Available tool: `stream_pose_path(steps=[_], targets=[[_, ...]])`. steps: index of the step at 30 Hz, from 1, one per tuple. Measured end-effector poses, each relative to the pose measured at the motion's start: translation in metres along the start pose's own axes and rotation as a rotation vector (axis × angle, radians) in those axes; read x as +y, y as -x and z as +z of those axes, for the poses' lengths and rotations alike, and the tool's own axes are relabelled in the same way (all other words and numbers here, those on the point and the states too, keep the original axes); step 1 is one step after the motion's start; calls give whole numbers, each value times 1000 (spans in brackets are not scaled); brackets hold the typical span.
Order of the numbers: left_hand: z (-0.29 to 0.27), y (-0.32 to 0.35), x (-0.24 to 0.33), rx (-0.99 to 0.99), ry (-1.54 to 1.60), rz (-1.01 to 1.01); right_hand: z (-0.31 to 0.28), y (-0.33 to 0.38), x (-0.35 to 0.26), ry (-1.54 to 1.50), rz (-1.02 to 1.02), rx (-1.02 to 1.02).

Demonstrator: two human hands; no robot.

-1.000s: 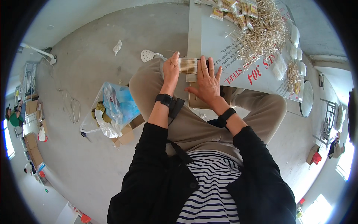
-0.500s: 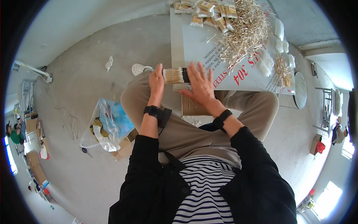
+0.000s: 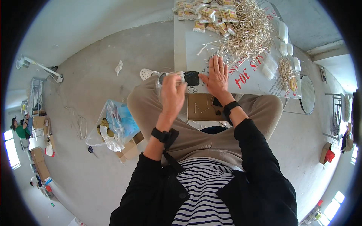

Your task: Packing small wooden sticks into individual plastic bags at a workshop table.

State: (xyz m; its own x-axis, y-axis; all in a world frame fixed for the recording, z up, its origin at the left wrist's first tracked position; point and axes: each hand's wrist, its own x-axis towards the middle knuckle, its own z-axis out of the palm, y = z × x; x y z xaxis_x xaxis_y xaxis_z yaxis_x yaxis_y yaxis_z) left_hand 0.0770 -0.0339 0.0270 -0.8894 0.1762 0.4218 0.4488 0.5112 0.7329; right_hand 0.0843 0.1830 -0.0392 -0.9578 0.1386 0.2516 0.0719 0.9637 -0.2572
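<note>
L hand: closed on stick bundle, lifted toward lap | R hand: open, flat on table, moved off bundle

Stick heap blocks far table — left strip bare

A bundle of thin pale sticks sits gripped in the left hand, lying level, its ends fanning out just above the fingers. A loose heap of the same sticks spreads on the table just beyond the flat right hand.
</note>
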Motion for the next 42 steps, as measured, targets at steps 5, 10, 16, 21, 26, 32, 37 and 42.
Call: stream_pose_path(steps=[5,10,16,21,26,32,37,42], targets=[[12,25,9,-208,98,-43,-17,-3,29,78,-41,21],[20,20,20,-222,89,-38,-31,-55,31,-5,-150,119],[6,20,19,-313,94,-151,-11,-129,5,-10,-109,-106],[5,20,21,-299,115,-164,15,-133,-8,-115,-195,-130],[1,18,26,-344,106,-289,11,-70,-34,-127,-232,-257],[23,21,23,-303,-42,1,-4,-47,16,-548,-29,-107],[50,7,16,-448,-350,171,-29,-73,-2,-354,143,-279],[62,7,11,-493,-527,218,-12,-77,-27,-171,15,-415]])
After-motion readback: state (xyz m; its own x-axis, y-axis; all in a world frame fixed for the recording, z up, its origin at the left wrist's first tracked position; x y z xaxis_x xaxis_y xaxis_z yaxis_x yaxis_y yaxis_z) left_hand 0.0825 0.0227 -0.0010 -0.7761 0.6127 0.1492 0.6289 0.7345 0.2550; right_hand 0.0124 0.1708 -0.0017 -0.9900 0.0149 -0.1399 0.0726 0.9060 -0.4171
